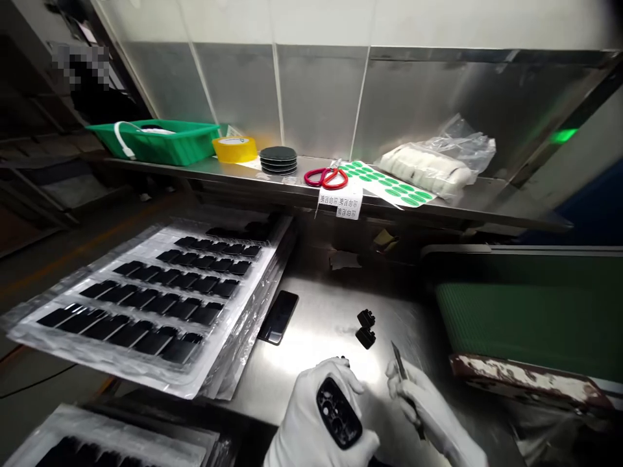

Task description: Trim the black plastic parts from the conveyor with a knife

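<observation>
Both my hands wear white gloves. My left hand (311, 428) grips a small black oblong part with round holes (339, 412) low in the view. My right hand (428, 408) pinches thin metal tweezers (400, 362), tip pointing up, just right of that part. Two small black pieces (365, 327) lie on the steel bench (316, 324) just beyond my hands. A black phone-like slab (278, 316) rests flat beside a clear tray (87, 353) filled with rows of black parts.
A shelf at the back carries a green bin (160, 146), a yellow tape roll (234, 149), stacked black discs (278, 159), red scissors (325, 176), a sheet of green stickers (389, 185) and a plastic bag (438, 165). A green conveyor belt (525, 318) runs on the right. Another tray (97, 441) sits bottom left.
</observation>
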`<action>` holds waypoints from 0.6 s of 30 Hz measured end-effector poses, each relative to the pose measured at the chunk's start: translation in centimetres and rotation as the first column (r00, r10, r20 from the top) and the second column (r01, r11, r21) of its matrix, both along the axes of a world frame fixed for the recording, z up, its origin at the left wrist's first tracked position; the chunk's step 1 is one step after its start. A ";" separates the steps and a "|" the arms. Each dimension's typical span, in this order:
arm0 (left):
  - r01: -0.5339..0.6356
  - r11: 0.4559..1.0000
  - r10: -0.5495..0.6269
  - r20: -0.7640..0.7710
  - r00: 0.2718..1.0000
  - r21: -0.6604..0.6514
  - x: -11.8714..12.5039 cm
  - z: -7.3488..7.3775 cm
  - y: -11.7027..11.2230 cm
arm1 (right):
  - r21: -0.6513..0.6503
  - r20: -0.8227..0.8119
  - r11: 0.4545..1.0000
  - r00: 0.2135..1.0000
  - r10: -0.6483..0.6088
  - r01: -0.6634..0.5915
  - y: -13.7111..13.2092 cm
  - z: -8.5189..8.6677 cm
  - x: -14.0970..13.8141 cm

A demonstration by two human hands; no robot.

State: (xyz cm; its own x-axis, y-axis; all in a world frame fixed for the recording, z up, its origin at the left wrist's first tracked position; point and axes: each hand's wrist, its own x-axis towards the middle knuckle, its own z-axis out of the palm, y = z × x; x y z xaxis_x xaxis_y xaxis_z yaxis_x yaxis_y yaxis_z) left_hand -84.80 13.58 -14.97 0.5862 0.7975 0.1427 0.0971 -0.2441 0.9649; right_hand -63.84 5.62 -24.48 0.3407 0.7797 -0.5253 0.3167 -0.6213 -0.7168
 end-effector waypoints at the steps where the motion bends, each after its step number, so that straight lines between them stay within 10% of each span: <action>1: 0.001 0.998 0.001 -0.034 0.999 0.062 -0.3 0.0 0.1 | 0.082 -0.038 0.996 0.999 0.032 -0.028 -0.5 2.4 -0.7; 4: -0.004 0.975 0.024 -0.088 0.996 0.223 -0.5 0.6 0.1 | 0.431 0.300 0.835 0.927 0.225 -0.342 -1.7 9.5 -2.3; 8: -0.004 0.928 0.042 -0.095 0.995 0.372 0.4 2.1 0.0 | 0.310 0.879 0.599 0.463 0.117 -0.739 -2.0 14.6 -3.6; 12: 0.012 0.937 0.024 -0.100 0.995 0.350 1.0 2.9 -0.1 | 0.141 0.982 0.565 0.188 0.025 -0.813 -1.4 15.9 -4.5; 18: 0.023 0.925 0.008 -0.080 0.997 0.379 0.4 2.2 -0.2 | 0.109 0.974 0.593 0.204 0.096 -0.798 -1.2 15.8 -5.8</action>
State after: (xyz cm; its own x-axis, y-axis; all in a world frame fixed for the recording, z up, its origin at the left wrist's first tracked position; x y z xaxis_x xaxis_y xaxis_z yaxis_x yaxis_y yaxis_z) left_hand -84.35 13.36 -12.74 0.6139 0.6882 0.3867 0.1658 -0.5913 0.7892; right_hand -69.65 4.42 -8.67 -0.2541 0.9153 0.3124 0.9670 0.2347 0.0990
